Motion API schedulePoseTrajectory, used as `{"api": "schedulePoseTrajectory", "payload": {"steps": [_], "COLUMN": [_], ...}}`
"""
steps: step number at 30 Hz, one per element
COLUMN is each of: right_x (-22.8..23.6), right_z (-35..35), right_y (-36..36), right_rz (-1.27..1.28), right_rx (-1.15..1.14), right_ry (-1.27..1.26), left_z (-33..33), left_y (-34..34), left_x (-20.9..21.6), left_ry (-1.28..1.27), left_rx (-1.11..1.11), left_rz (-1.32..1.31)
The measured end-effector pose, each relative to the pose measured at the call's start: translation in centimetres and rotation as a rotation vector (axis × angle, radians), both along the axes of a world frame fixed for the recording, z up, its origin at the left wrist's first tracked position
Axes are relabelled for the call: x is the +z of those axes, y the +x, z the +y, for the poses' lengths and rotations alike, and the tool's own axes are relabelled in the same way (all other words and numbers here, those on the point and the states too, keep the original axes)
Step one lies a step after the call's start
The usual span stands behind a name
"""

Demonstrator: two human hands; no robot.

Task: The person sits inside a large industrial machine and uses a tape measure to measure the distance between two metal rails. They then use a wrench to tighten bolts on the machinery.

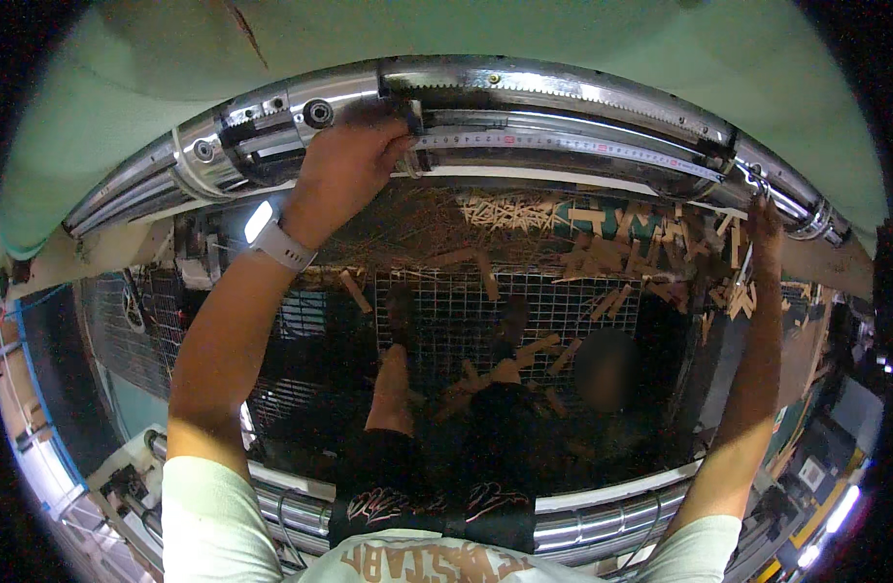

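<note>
My left hand (351,167), eleven o'clock, pinches the measuring tape (582,145), seemingly to keep it straight; right hand (765,222), three o'clock: I can't tell its grip.

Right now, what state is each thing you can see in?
Measuring tape: drawn out, running along the shiny metal bar.
Left hand: curled at the tape's left end.
Right hand: at its right end; grip unclear.
Wristwatch: strapped on, face bright white.
Wooden strips: loose, scattered, some heaped.
</note>
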State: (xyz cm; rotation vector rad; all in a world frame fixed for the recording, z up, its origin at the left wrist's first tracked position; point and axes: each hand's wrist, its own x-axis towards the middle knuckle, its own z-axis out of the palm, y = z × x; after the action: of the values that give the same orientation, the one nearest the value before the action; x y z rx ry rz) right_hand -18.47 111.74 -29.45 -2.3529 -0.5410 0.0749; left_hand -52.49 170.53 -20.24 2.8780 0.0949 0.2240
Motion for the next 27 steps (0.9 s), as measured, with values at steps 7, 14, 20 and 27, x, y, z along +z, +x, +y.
{"api": "schedulePoseTrajectory", "payload": {"steps": [7, 14, 20, 27], "right_x": [2.9, 4.3, 5.0, 6.7], "right_z": [1.9, 2.4, 3.9, 12.8], "right_y": [-1.2, -2.4, -4.8, -8.5], "right_rz": [0.297, 0.249, -0.336, 0.594], "right_rx": [-0.218, -0.216, 0.047, -0.321], "right_ry": [0.347, 0.318, -0.24, 0.964], "left_z": [0.0, 0.0, 0.6, 1.1], "left_y": [-0.1, 0.0, 0.0, -0.4], "left_x": [-0.3, 0.1, -0.7, 0.5], "left_ry": [0.023, -0.008, -0.189, -0.2], "left_rx": [0.032, 0.036, -0.166, -0.168], "left_rz": [-0.008, 0.052, -0.136, 0.061]}}
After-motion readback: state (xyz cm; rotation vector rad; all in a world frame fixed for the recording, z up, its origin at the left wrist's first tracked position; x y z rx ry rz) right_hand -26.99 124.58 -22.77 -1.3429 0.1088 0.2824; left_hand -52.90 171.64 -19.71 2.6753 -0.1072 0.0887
